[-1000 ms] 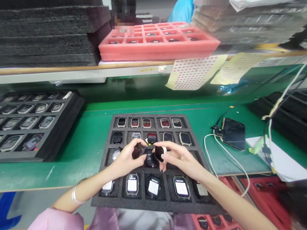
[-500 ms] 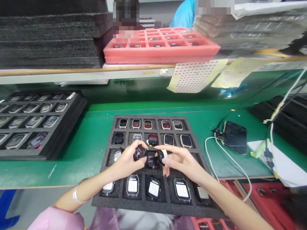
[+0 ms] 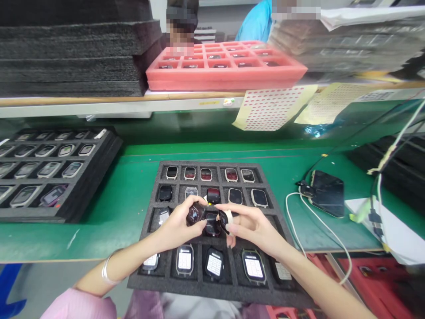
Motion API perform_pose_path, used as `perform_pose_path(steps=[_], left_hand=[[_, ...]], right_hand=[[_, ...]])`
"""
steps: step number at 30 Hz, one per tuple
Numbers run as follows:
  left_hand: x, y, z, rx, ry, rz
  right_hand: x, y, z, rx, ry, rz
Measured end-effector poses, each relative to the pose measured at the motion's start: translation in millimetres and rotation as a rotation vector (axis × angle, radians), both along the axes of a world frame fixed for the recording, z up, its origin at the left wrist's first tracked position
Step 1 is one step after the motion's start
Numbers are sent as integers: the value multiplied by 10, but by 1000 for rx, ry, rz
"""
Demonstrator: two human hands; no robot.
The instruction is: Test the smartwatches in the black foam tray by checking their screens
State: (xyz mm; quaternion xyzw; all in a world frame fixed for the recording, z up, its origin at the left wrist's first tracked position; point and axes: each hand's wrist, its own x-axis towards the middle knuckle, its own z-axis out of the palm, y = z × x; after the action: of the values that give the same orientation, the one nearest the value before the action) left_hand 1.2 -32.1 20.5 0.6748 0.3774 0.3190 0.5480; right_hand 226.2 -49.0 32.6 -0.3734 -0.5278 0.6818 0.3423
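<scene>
My left hand (image 3: 181, 221) is closed on a dark round-faced smartwatch (image 3: 195, 214), its lit face turned up. Between the fingers of my right hand (image 3: 249, 223) is another smartwatch (image 3: 225, 220), black-faced with a pale casing, tilted on edge. Both are held a little above a dark grey foam tray (image 3: 215, 290) with square compartments. Under and between my hands a dark square watch (image 3: 212, 226) lies in its compartment. Nearest me, a row of watches with white labels or screens includes one in the middle (image 3: 214, 262). My hands hide part of the tray's third row.
A black foam tray of watches (image 3: 113, 153) stands at the left. On the right lie a black device (image 3: 327, 192), white cables (image 3: 317, 215) and papers (image 3: 398, 239). The shelf above holds a pink foam tray (image 3: 226, 77) and stacked black foam (image 3: 73, 57). Co-workers are beyond.
The whole view has shifted slightly. Both hands keep their watches over the same part of the tray; the right-hand watch is turned a little differently.
</scene>
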Motion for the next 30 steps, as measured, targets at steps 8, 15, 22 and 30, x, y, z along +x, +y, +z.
perform_pose_path(steps=[8, 15, 22, 30], left_hand=[[-1, 3, 23, 28, 18, -26], [-16, -12, 37, 36, 77, -46], [-10, 3, 39, 41, 50, -37], [-8, 12, 6, 48, 12, 38]], right_hand=[[-21, -3, 28, -8, -23, -23], [-13, -4, 45, 6, -51, -28], [-17, 1, 26, 22, -30, -60], [17, -1, -10, 23, 9, -66]])
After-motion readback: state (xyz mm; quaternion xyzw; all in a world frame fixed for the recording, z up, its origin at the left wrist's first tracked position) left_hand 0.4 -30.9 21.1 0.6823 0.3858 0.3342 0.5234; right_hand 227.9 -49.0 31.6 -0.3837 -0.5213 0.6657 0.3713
